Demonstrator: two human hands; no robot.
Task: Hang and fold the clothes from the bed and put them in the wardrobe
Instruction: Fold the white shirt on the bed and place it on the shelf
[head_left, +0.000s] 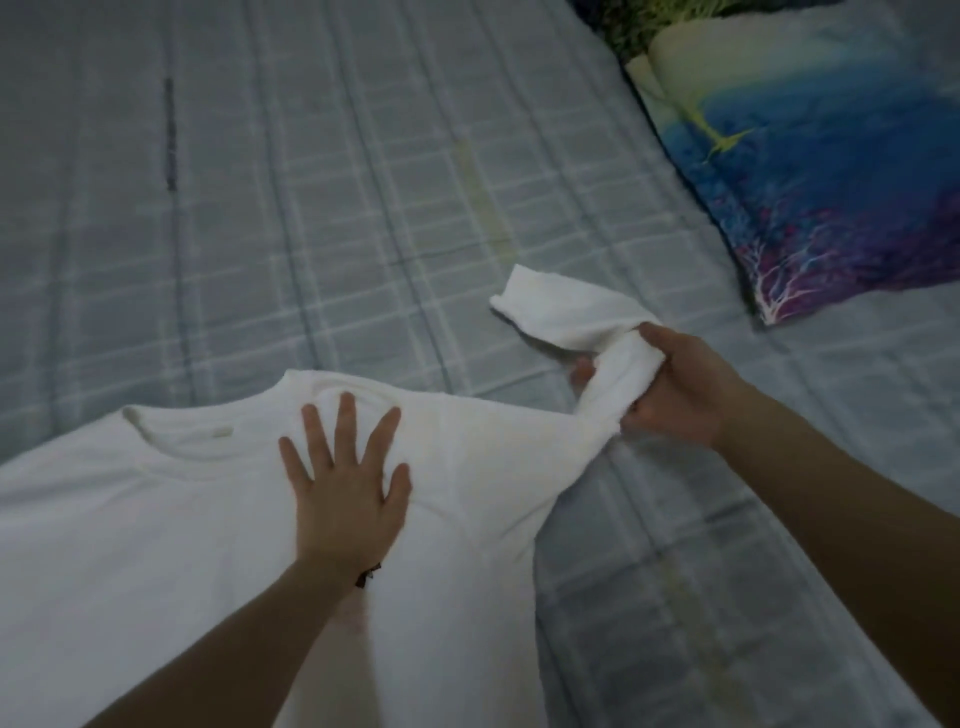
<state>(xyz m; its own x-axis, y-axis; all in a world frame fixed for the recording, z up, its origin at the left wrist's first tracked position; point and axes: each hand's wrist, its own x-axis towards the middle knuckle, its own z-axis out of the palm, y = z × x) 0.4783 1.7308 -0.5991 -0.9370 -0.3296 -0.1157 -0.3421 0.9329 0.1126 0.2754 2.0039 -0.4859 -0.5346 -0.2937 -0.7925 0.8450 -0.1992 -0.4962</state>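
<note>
- White t-shirt (171, 519) lies flat on the bed (260, 208), filling the lower left of the view; its body runs out of frame at the left and bottom edges.
- Collar (208, 431) faces the far side of the bed, so the shirt's long axis runs from you away toward the top of the frame, tilted a bit to the left.
- A small tag shows inside the neck opening, so the side you see looks like the front (blurry, not certain).
- Your left hand (345, 488) is flat on the shirt just right of the collar: palm down, fingers spread wide, gripping nothing, just pressing the cloth to the bed.
- A dark band sits at your left wrist (detail too small to make out).
- Your right hand (675, 384) is closed around the right sleeve (566, 312), fist bunched on the fabric mid-sleeve.
- The sleeve is lifted off the bed and pulled out to the right; the cuff end flops past your fist, pointing up and left.
- Cloth between shoulder and fist is stretched into a taut ridge.
- The bed cover is pale grey-blue with a plaid grid; a faint yellowish streak runs down it.
- A pillow (810, 171) with a blue, purple and green print lies at upper right, well apart from the shirt.
</note>
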